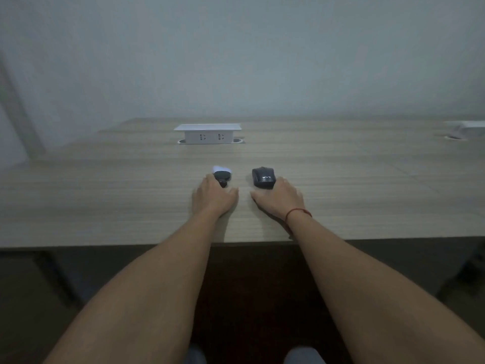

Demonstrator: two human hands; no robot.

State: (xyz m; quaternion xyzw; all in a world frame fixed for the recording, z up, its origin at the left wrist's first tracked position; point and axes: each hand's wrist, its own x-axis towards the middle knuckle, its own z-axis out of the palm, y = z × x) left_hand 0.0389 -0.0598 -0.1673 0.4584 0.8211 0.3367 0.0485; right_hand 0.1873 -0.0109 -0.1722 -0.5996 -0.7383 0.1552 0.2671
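Nearest the camera, two bare forearms stretch forward from the bottom edge of the view, crossing the dark front edge of the counter, a pale wood-grain top. The right wrist wears a thin red string bracelet.

Both hands lie on the counter, just beside each other, thumbs pointing inward. The left hand rests palm down, and its fingers reach onto a small black-and-white device, which lies on the counter just beyond the knuckles. The fingertips are hidden behind the hand and the object, so I cannot tell whether they curl round it or only touch it. The right hand also lies palm down, its fingers reaching the near end of a black computer mouse; the mouse sits flat on the counter with pale lettering on its near side. Whether these fingers grip the mouse or merely rest against it cannot be told either.

The two objects lie side by side, near each other but apart.

Farther back, a white pop-up socket box stands raised from the counter, showing two outlets facing the person. At the far right edge, a second white box is partly in view, blurred. Behind everything rises a plain pale wall.
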